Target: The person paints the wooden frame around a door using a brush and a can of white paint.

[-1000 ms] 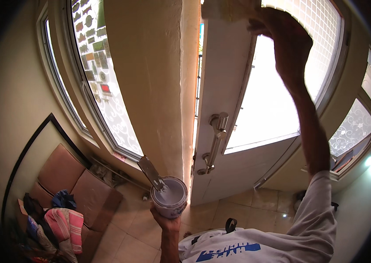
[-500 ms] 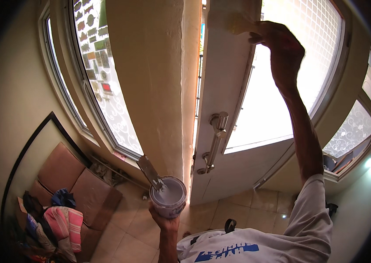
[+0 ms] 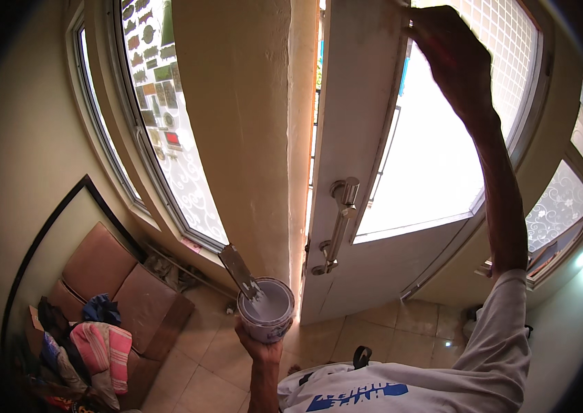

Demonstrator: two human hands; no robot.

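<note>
My left hand [image 3: 262, 350] grips a small round tub [image 3: 268, 332] from below, low in the middle. Inside is a whitish paint or filler [image 3: 274, 303], and a flat, smeared stick or blade [image 3: 235, 265] leans out over the tub's left rim. High up, my right hand [image 3: 458, 58] is at the edge of the grey-white door [image 3: 353, 124], beside its bright glass panel [image 3: 429, 165]. Its fingers are closed and slightly blurred. The pale, flared flat tool seen in them half a second ago is now almost wholly hidden at the door's edge.
A metal pull handle [image 3: 337, 227] sticks out from the door below my right arm. Left of the door stand a beige wall pillar [image 3: 236, 103] and a patterned window [image 3: 167, 131]. A brown sofa [image 3: 98, 255] with piled cloths [image 3: 109, 344] is at lower left, on a tiled floor [image 3: 195, 372].
My right hand has moved up and to the right, off the door's face toward the glass edge, taking the pale tool along. My left hand and the tub have hardly moved.
</note>
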